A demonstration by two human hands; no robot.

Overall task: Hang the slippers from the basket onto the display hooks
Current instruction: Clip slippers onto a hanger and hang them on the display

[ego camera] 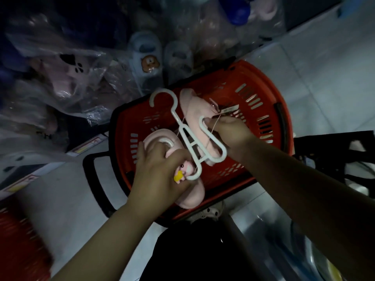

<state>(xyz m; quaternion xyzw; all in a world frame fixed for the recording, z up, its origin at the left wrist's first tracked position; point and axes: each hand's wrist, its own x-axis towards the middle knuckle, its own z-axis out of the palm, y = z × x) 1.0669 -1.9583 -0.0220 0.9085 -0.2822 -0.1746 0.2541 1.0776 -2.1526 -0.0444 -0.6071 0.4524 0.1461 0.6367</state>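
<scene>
One pink slipper [154, 138] gripped by left hand [160, 171], white hanger [176, 116] pinched by right hand [229, 132]

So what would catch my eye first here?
A white hanger and a pair of pink slippers are held mid-frame over a bright red basket. The left hand grips the nearer slipper while the right hand pinches the hanger's far loop. Beyond the basket, at top, are pale blue slippers with a bear badge.
</scene>
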